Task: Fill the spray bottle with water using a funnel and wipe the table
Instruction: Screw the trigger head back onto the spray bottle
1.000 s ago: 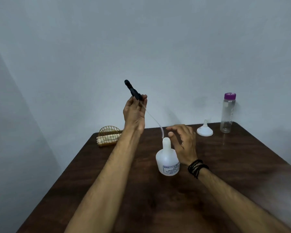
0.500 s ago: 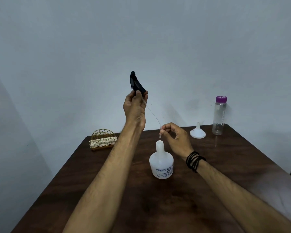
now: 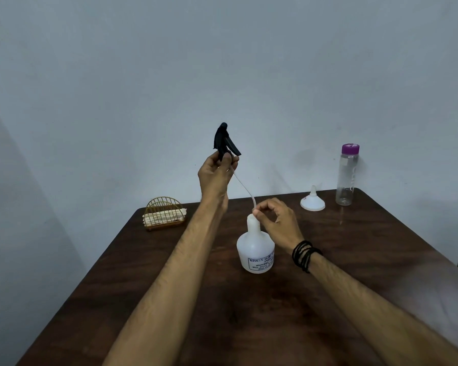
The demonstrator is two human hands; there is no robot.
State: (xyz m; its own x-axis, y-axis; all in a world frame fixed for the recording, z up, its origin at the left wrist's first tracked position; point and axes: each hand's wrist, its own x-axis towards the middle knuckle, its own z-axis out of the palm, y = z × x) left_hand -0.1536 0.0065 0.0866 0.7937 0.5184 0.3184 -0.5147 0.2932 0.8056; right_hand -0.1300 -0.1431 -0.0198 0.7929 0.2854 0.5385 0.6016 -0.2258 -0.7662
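Wire napkin holder (image 3: 164, 213) with folded cloth is sitting at the far left, well apart from both hands.

Left hand (image 3: 214, 178) is holding the black spray head (image 3: 225, 140) aloft, fingers closed around its collar. The thin dip tube (image 3: 242, 186) is trailing down and to the right from those fingers.

Right hand (image 3: 276, 223) is pinching the tube's lower end between thumb and forefinger, remaining fingers curled loosely, just above the open neck of the white spray bottle (image 3: 254, 249). The bottle is standing upright on the brown table (image 3: 354, 260), directly below the pinching fingertips.

White funnel (image 3: 312, 200) is resting mouth-down beyond the right hand; the clear water bottle (image 3: 347, 175), purple cap on, is standing further right.

Risks, as judged: the tube is springy and may flick droplets if released. The right wrist is passing close to the light bottle and could tip it. The head needs a resting spot, or the tube picks up dirt.

Label on the spray bottle is reading "KISSAN AGRI…", "INDIA", "MUMBAI"; smaller lines are illegible. No writing readable on the water bottle.
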